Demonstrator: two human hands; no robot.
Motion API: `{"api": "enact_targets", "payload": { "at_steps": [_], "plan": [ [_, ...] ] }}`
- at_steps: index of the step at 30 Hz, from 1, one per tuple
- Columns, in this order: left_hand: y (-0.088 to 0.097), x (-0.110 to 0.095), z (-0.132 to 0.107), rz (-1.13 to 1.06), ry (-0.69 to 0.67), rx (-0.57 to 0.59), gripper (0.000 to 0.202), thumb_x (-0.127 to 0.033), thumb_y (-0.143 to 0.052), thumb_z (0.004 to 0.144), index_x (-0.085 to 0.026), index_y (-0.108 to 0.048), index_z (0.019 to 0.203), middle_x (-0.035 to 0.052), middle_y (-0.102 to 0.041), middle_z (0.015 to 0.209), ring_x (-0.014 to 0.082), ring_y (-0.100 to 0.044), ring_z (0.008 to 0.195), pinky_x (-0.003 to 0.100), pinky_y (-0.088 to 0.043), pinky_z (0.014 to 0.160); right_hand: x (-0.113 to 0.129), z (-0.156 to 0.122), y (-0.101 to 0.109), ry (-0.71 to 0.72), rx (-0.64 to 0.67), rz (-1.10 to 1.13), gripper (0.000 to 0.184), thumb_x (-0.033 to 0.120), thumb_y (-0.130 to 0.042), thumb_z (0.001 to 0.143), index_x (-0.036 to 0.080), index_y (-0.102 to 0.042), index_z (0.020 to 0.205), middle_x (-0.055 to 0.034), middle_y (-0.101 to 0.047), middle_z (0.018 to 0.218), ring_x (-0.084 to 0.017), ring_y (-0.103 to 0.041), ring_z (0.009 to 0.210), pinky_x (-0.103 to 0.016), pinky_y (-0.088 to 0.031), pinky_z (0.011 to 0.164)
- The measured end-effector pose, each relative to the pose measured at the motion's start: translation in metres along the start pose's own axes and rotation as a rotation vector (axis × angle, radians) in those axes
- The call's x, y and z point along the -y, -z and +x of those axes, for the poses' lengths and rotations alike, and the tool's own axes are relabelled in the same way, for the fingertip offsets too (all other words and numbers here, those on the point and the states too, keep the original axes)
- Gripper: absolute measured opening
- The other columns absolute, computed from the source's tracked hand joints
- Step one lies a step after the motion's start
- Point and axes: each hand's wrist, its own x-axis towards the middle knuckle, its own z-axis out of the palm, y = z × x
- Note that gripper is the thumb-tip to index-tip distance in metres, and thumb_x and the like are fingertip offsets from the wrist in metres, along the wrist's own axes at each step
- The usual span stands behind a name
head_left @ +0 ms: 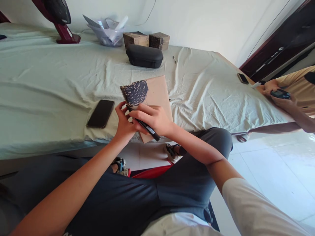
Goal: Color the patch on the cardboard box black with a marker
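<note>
A tan cardboard box (158,90) lies at the table's front edge, its near corner jutting past it. Dense black marker strokes (136,91) cover its far left corner. In my right hand (156,119) is a black marker pen (150,130), gripped by the fingers. Its tip points toward the box's left edge, below the dark patch; whether it touches the cardboard is hidden. My left hand (125,123) grips the left side of the box, fingers curled at the edge close to the marker's tip. A black phone (100,113) lies just left of that hand.
A black zip case (144,56) sits beyond the box, before two small cardboard boxes (159,41) and a clear plastic basket (108,34). A dark red stand (67,36) is at far left. Another person's hands (283,95) hold a dark device at right, near another phone (242,78).
</note>
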Motion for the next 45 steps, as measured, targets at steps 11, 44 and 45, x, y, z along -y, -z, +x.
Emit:
{"api": "enact_targets", "payload": {
  "at_steps": [11,44,45],
  "plan": [
    [0.02,-0.002,0.02,-0.016,-0.026,-0.014,0.106,-0.031,-0.102,0.052,-0.032,-0.041,0.138,0.0143,-0.056,0.152,0.0309,-0.071,0.126,0.038,-0.068,0.087,-0.088,-0.063,0.047,-0.748,-0.477,0.753,0.042,0.062,-0.068,0.106,0.031,-0.07,0.135,-0.0043,-0.083,0.113,-0.016,-0.075,0.07,-0.033,-0.065,0.066],
    [0.055,0.01,0.059,0.092,-0.279,0.048,0.124,-0.042,-0.115,0.042,-0.033,-0.036,0.137,0.0092,-0.049,0.156,0.0316,-0.057,0.141,0.042,-0.062,0.103,-0.153,-0.092,-0.027,-1.126,0.42,-0.11,0.05,0.015,-0.053,0.107,0.017,-0.085,0.146,-0.0237,-0.076,0.143,-0.042,-0.069,0.136,-0.048,-0.056,0.114],
    [0.055,0.01,0.059,0.088,-0.278,0.048,0.123,-0.042,-0.115,0.043,-0.033,-0.036,0.137,0.0093,-0.049,0.154,0.0315,-0.057,0.141,0.042,-0.062,0.102,-0.154,-0.09,-0.029,-1.121,0.424,-0.107,0.05,0.015,-0.052,0.107,0.017,-0.085,0.146,-0.0245,-0.076,0.143,-0.042,-0.068,0.136,-0.049,-0.056,0.113]
  ]
}}
